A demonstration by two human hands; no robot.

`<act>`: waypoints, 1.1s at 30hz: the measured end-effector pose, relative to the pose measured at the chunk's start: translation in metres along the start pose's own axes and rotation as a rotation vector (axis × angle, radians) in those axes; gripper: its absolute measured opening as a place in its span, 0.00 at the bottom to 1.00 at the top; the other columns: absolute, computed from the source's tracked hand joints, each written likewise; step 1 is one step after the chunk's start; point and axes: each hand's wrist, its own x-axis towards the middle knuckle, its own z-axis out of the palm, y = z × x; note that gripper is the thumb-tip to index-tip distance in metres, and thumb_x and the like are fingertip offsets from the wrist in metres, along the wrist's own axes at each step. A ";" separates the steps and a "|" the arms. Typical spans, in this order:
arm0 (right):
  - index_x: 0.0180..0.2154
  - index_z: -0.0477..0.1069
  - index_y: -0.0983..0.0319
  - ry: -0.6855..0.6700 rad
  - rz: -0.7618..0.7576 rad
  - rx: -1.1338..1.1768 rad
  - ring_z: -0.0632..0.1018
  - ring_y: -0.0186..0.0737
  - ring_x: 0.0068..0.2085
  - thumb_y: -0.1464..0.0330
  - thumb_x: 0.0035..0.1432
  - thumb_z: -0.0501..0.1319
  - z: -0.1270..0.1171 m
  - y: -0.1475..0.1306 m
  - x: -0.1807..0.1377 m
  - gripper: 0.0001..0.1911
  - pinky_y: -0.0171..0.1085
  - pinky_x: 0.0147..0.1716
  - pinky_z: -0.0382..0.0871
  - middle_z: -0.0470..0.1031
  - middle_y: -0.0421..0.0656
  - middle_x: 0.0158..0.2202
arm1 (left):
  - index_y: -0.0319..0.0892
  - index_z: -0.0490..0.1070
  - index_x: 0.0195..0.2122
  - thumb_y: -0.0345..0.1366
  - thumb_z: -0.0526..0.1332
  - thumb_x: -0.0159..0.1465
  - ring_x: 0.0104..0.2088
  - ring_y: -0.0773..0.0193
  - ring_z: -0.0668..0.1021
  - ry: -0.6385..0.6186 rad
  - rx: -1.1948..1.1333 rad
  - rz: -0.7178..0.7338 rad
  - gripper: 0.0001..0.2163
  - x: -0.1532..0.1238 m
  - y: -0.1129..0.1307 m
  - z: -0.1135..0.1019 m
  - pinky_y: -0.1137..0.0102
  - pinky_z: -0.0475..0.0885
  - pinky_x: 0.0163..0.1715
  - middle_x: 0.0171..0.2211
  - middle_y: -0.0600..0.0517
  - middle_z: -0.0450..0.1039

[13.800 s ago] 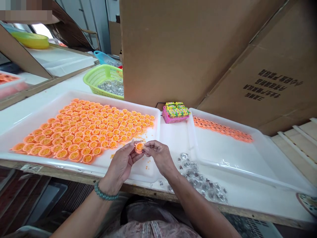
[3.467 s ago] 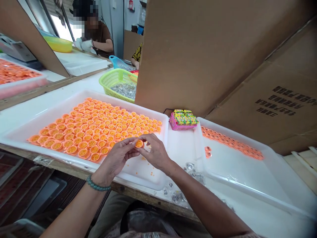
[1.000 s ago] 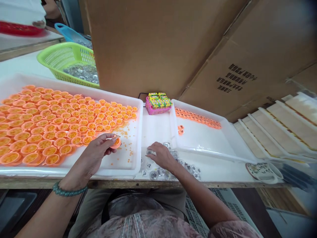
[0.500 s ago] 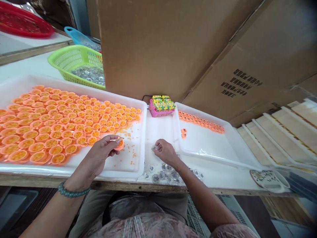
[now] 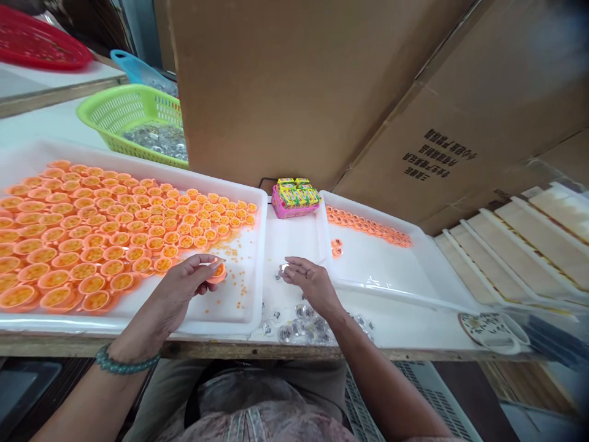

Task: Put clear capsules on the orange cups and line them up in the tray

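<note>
"cup [image 5: 217, 274]: which hand is holding it?"

"the left hand [image 5: 181, 283], left of the frame's middle. thumb and fingers are pinching its side, and the round mouth is facing mostly upward."

"and the right hand [image 5: 315, 283]?"

"its fingers are partly bent, and a clear piece [image 5: 281, 271] is showing at their tips. whether they are gripping it firmly, i cannot tell."

"how are those two lying?"

"the clear piece is sitting right of the cup, almost level with it in the frame, nearer the right hand. both are looking roundish; i am making out no long axis."

"anything standing between?"

"only the right wall [image 5: 261, 264] of the left tray [image 5: 197, 313]. orange bits [image 5: 239, 288] are lying scattered beside it, and rows of filled cups [image 5: 119, 221] are covering the tray's left. a heap of clear pieces [image 5: 304, 325] is lying just below the right hand."

"farther out?"

"the right tray [image 5: 368, 270] is carrying an orange row [image 5: 368, 228]; a pink basket [image 5: 291, 213] is sitting between the trays; cardboard [image 5: 299, 92] is filling the upper middle."
</note>
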 end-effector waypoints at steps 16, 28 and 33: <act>0.42 0.71 0.57 -0.287 0.038 0.508 0.72 0.32 0.32 0.66 0.44 0.69 0.066 -0.031 0.007 0.20 0.34 0.36 0.69 0.67 0.38 0.31 | 0.41 0.70 0.35 0.46 0.66 0.51 0.24 0.67 0.71 -0.026 -0.052 0.033 0.16 -0.006 0.006 0.004 0.73 0.60 0.25 0.27 0.53 0.71; 0.36 0.71 0.58 -0.223 -0.001 0.553 0.70 0.30 0.30 0.69 0.43 0.69 0.082 -0.023 0.015 0.14 0.31 0.32 0.65 0.67 0.37 0.29 | 0.41 0.70 0.38 0.45 0.64 0.54 0.26 0.68 0.73 -0.060 -0.063 0.060 0.15 -0.006 0.004 0.003 0.73 0.63 0.28 0.29 0.54 0.71; 0.37 0.72 0.59 -0.267 -0.138 0.314 0.70 0.32 0.30 0.66 0.47 0.66 0.081 -0.026 0.016 0.12 0.35 0.34 0.67 0.68 0.37 0.27 | 0.43 0.69 0.41 0.36 0.70 0.48 0.33 0.65 0.74 -0.135 -0.079 0.145 0.19 -0.006 0.001 0.002 0.72 0.66 0.35 0.32 0.54 0.73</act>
